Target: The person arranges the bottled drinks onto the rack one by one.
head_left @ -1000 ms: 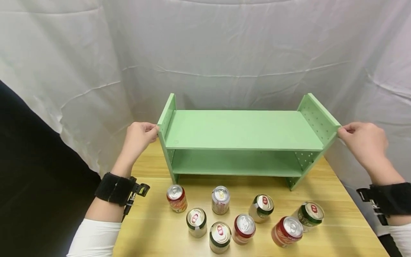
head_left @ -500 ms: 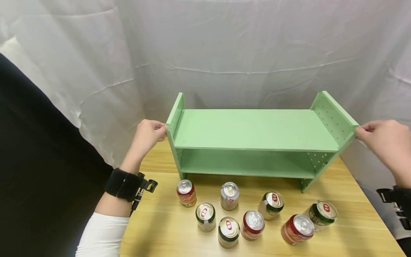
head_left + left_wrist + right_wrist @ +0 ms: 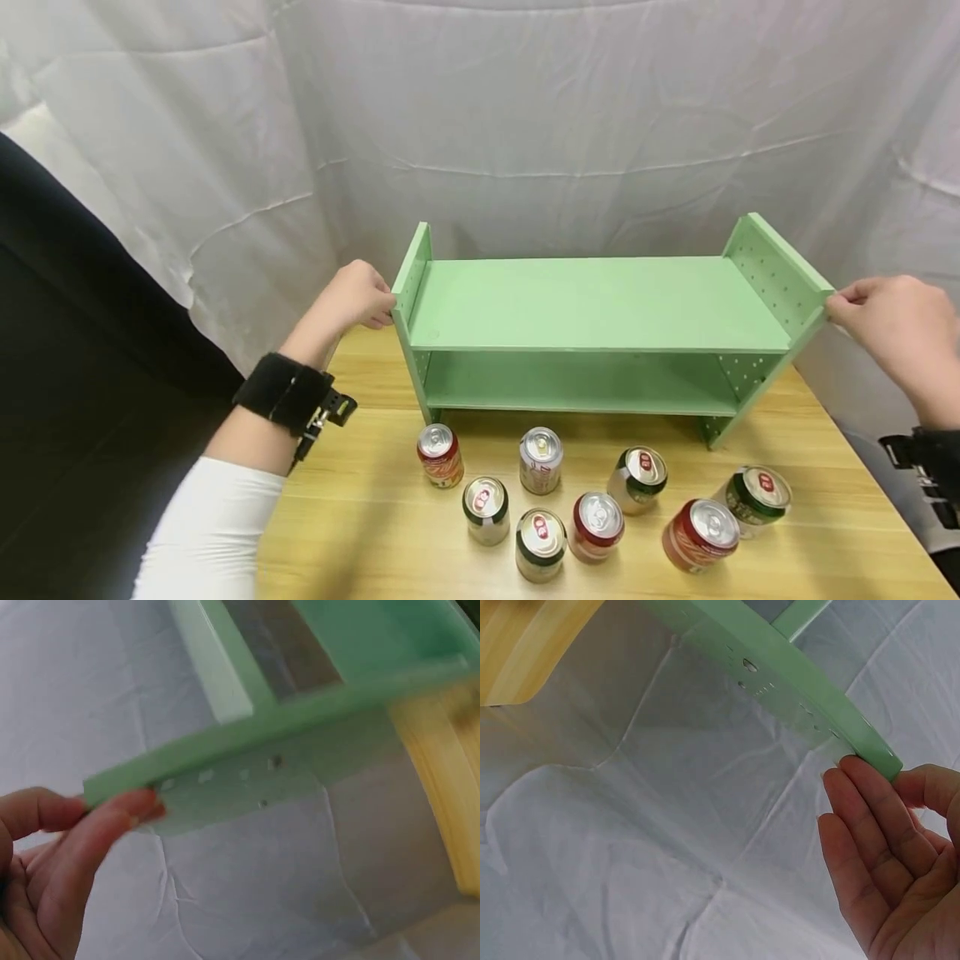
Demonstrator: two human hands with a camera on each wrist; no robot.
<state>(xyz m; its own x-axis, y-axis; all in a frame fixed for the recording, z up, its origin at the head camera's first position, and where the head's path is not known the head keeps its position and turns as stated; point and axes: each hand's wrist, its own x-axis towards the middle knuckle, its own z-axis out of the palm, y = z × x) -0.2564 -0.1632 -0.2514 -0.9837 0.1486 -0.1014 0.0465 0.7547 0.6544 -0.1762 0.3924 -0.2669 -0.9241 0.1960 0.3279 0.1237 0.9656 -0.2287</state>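
A light green two-tier shelf (image 3: pixel 600 304) stands on the wooden table, its side panels rising above the top board. At its left panel's front upper corner is my left hand (image 3: pixel 358 296); the left wrist view has that corner between thumb (image 3: pixel 49 810) and fingers (image 3: pixel 124 810). My right hand (image 3: pixel 903 333) pinches the matching corner of the right panel, fingertips (image 3: pixel 855 769) on the outer face in the right wrist view. In front of the shelf stand several short drink cans, among them a red can (image 3: pixel 440 456), a silver-white can (image 3: pixel 541 462) and a green-and-gold can (image 3: pixel 756 500).
The wooden table (image 3: pixel 360 517) has its right edge beyond the cans. A pale cloth (image 3: pixel 562 108) hangs close behind the shelf, and a dark cloth (image 3: pixel 90 375) hangs at the left. Each wrist wears a black strap (image 3: pixel 281 392) with a small camera.
The view has swung so that the shelf and cans sit farther right in it. My left wrist has turned and its fingers have shifted at the corner; the right hand keeps its pinch.
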